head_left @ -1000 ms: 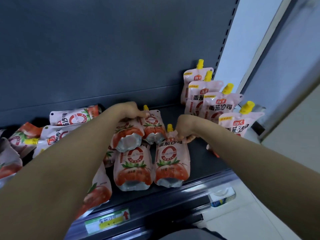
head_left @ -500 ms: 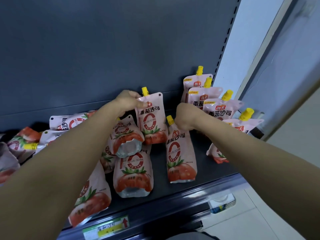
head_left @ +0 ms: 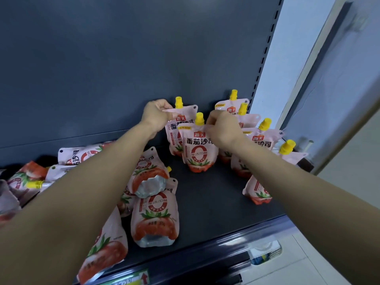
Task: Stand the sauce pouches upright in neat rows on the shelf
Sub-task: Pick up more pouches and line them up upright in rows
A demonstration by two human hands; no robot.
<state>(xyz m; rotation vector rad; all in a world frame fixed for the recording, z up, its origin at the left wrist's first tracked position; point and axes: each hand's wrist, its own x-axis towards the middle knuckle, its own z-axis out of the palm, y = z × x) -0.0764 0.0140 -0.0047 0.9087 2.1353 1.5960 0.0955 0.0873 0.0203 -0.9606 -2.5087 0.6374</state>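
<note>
Pink tomato-sauce pouches with yellow caps fill a dark shelf (head_left: 216, 204). My left hand (head_left: 157, 115) pinches the top left corner of an upright pouch (head_left: 186, 114) at the back. My right hand (head_left: 223, 128) pinches the top right edge of a second upright pouch (head_left: 198, 150) standing just in front of it. To the right, a row of several upright pouches (head_left: 260, 138) runs from the back panel toward the front edge. Several pouches (head_left: 154, 214) lie flat in a heap on the left, partly hidden under my left forearm.
A dark back panel (head_left: 123, 58) closes the shelf behind. A perforated upright (head_left: 265, 58) bounds it on the right, with a pale wall beyond. The front rail (head_left: 205, 256) carries price labels. Bare shelf surface shows between the heap and the right row.
Both hands lifted their pouches from lying or leaning to upright and moved them back toward the panel. The view tilted up slightly.
</note>
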